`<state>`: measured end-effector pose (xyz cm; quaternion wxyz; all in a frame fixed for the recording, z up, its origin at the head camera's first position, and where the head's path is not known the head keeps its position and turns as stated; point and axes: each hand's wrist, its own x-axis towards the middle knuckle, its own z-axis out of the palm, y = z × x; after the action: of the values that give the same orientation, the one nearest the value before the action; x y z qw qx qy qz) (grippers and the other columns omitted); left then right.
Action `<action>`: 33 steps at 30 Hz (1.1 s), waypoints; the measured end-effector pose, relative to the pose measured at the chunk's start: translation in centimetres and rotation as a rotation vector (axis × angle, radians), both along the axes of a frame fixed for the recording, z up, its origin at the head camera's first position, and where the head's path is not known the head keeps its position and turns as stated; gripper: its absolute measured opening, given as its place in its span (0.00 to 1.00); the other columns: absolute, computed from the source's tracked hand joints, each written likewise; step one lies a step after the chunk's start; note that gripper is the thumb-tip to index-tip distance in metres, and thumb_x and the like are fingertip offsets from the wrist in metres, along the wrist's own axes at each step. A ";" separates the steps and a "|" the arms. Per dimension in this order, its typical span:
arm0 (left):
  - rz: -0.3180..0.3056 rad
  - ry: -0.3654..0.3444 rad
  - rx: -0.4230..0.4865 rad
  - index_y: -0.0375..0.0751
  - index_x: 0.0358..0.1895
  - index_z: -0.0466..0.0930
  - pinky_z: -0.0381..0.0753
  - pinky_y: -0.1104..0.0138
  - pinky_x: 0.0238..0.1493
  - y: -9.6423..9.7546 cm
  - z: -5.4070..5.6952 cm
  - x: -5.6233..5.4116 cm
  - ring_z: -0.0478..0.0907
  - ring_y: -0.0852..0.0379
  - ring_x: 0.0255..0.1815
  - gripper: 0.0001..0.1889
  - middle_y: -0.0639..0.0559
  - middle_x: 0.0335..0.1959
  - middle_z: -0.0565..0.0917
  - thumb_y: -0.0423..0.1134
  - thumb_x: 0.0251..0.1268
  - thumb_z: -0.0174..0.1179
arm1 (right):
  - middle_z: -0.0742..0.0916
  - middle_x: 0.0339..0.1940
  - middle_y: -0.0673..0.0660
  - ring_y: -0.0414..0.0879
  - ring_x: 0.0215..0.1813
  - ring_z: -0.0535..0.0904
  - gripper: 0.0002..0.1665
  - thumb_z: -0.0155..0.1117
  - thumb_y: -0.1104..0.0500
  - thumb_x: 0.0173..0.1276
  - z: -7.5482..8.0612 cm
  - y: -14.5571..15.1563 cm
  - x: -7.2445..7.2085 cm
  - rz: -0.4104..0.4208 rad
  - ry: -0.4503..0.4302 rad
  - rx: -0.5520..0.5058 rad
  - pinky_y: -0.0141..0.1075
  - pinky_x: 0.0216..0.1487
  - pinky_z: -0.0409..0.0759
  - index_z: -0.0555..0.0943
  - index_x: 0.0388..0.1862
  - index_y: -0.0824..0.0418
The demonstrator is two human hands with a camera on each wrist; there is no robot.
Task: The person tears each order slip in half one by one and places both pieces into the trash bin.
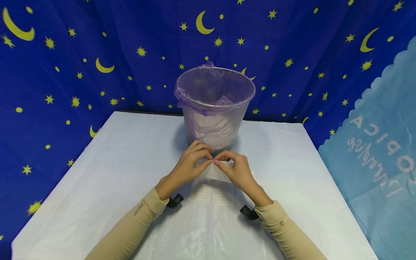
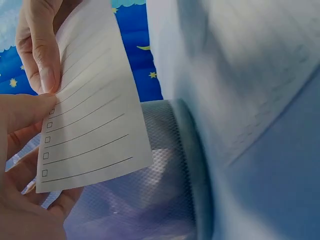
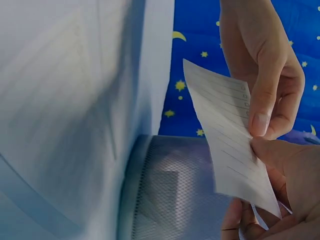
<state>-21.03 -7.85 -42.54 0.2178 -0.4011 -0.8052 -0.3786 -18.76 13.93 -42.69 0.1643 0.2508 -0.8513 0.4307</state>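
Note:
A small white lined sheet of paper (image 2: 95, 110) with a column of tick boxes is held up between both hands. My left hand (image 1: 191, 159) pinches its edge between thumb and fingers. Right beside that grip, my right hand (image 1: 235, 169) pinches the same edge, and the thumb tips nearly meet. In the right wrist view the sheet (image 3: 225, 135) bends slightly where it is pinched; no tear can be made out. Two lined sheets, one on the left (image 1: 199, 191) and one on the right (image 1: 224, 194), lie on the table below the hands.
Just beyond the hands stands a mesh wastebasket (image 1: 214, 128) lined with a translucent purple bag (image 1: 191, 103). A white cover lies over the table (image 1: 139, 155). Behind hangs a blue moon-and-star curtain (image 1: 130, 43). A light blue cloth (image 1: 383, 144) is at the right.

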 end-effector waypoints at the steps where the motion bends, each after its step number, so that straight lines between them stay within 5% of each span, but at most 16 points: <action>1: -0.002 0.008 0.002 0.43 0.35 0.86 0.78 0.53 0.66 0.1 0.4 -0.1 0.78 0.47 0.59 0.04 0.42 0.54 0.88 0.34 0.68 0.72 | 0.91 0.36 0.48 0.43 0.41 0.86 0.02 0.75 0.58 0.71 0.3 0.0 -0.1 0.001 0.012 0.002 0.41 0.48 0.84 0.90 0.40 0.53; 6: -0.015 0.054 0.003 0.42 0.35 0.86 0.74 0.51 0.71 0.2 2.3 -0.3 0.78 0.46 0.59 0.04 0.43 0.54 0.87 0.32 0.67 0.73 | 0.92 0.35 0.48 0.42 0.40 0.85 0.02 0.76 0.59 0.70 1.8 0.2 -0.4 0.002 0.050 -0.005 0.40 0.47 0.83 0.90 0.40 0.54; 18: -0.013 0.108 -0.013 0.40 0.34 0.86 0.76 0.61 0.46 0.1 5.6 -0.4 0.73 0.53 0.39 0.05 0.50 0.35 0.83 0.31 0.67 0.72 | 0.92 0.33 0.49 0.43 0.38 0.84 0.03 0.78 0.61 0.68 5.0 -0.1 -0.6 0.026 0.102 -0.041 0.45 0.45 0.83 0.91 0.38 0.56; 33: -0.043 0.157 0.003 0.40 0.32 0.84 0.74 0.62 0.40 0.2 9.8 -0.6 0.73 0.53 0.35 0.07 0.50 0.29 0.80 0.29 0.66 0.72 | 0.92 0.33 0.48 0.43 0.39 0.83 0.04 0.77 0.62 0.68 9.1 0.2 -1.0 0.031 0.170 0.001 0.39 0.42 0.81 0.91 0.38 0.54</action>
<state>-21.63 -7.63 -32.79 0.2726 -0.4463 -0.7764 -0.3518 -19.74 14.08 -33.55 0.2291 0.2998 -0.8304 0.4100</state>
